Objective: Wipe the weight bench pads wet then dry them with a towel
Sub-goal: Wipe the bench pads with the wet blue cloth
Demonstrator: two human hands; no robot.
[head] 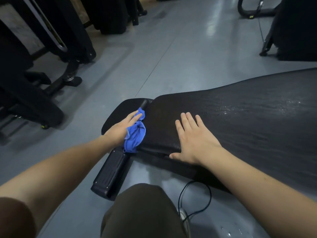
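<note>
Grey floor; left hand [122, 128] presses blue cloth [135, 134], right hand [192, 140] flat on bench pad [248, 121].

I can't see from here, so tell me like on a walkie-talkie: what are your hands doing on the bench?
Left hand pressing blue cloth at pad gap. Right hand flat on long pad. Nothing blocking.

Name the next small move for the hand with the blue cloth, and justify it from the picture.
Probably sweep the blue cloth right along the long pad: the left hand presses it at the pad's end, the right hand braces flat.
</note>
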